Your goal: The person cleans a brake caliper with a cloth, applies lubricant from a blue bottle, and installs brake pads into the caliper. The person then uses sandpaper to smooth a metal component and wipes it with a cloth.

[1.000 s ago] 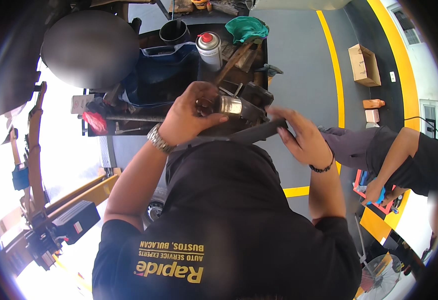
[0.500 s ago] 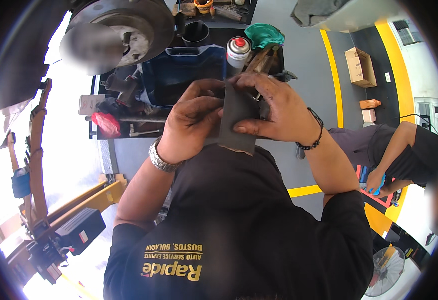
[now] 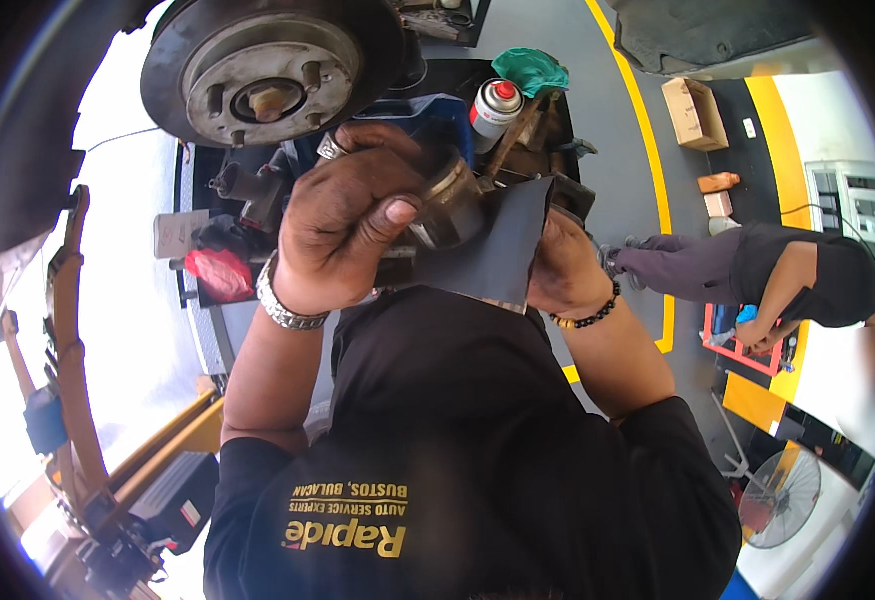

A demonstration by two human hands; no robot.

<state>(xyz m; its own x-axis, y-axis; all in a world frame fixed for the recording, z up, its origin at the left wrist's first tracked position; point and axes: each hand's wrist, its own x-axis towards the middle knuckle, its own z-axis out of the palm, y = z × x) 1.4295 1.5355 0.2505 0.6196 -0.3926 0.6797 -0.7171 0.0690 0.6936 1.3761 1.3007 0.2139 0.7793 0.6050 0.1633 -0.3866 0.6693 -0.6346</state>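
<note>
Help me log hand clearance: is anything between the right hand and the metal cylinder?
Yes: the dark sheet, held in the right hand, stands between that hand and the cylinder in the left hand. I can't tell whether sheet and cylinder touch; nothing else visible is in between.

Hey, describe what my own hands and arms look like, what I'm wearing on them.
Both hands are ungloved. Your left hand has dark smudges, a silver-coloured ring and, at the wrist, a silver-coloured metal link band. Your right hand has a black beaded bracelet with a few golden beads at its wrist. Black short sleeves leave both forearms bare.
</note>
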